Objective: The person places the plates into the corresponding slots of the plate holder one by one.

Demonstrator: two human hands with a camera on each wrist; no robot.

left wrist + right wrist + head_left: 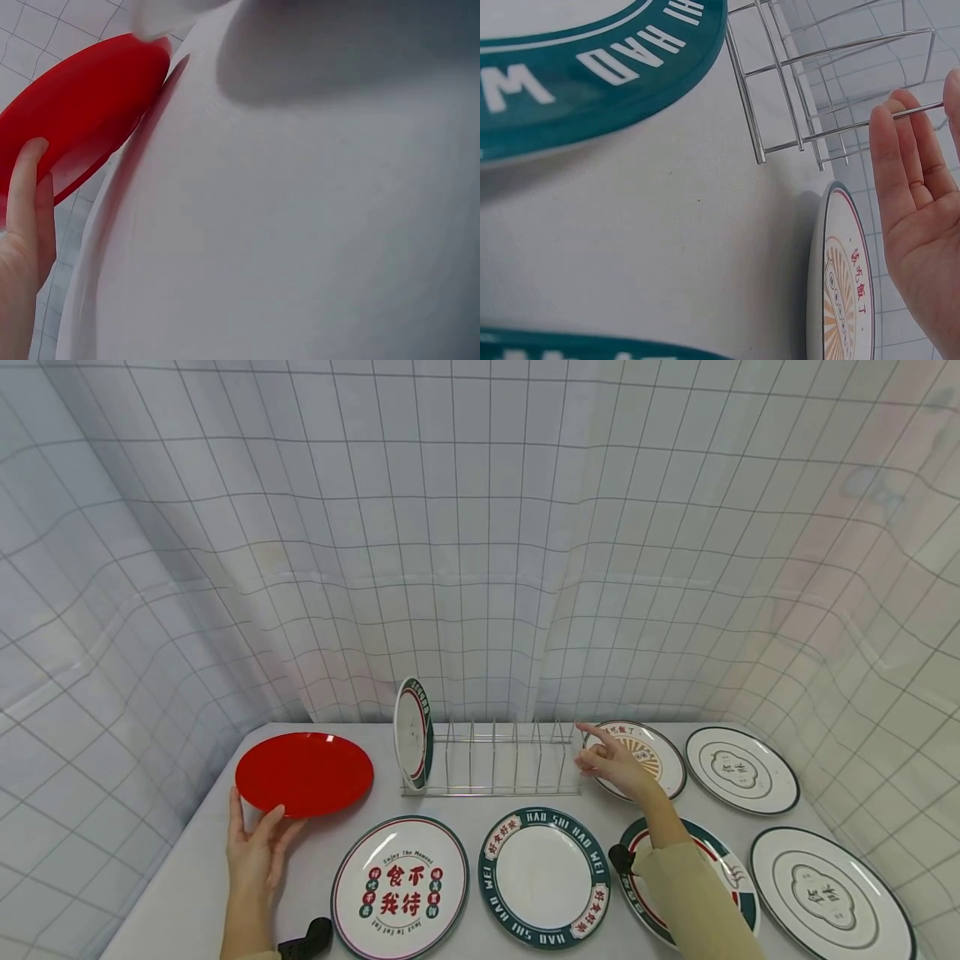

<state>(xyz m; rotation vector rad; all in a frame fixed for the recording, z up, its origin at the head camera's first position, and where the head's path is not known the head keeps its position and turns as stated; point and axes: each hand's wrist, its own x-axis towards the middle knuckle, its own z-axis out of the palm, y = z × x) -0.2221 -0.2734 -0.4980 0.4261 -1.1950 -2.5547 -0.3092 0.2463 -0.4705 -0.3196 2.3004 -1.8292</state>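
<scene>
At the left end of the tabletop point(187, 893), the left hand point(255, 852) reaches forward with its forearm nearly straight, gripping the near rim of a red plate point(303, 774) between thumb and fingers. The red plate leans at a tilt, to the left of a wire rack point(491, 795); from the left wrist, one digit lies on its glossy surface while others go out of sight behind the rim. Whether its far edge meets the tabletop is hard to tell. The right hand point(618, 768) angles inward from the lower right, index finger extended, fingertips touching the wire at the rack's right end. From the right wrist, its palm faces the camera and the thumb is cut off by the frame, so I cannot tell if the two hands are both gripping or the right merely touches. Its sleeve point(686, 893) hides much of a green-rimmed plate point(727, 864), and the hand overlaps the edge of a sunburst plate point(648, 756). A patterned plate point(411, 735) stands upright in the rack's left end, seen nearly edge-on. A grey shape point(315, 52) high in the left wrist view is too blurred to identify.
</scene>
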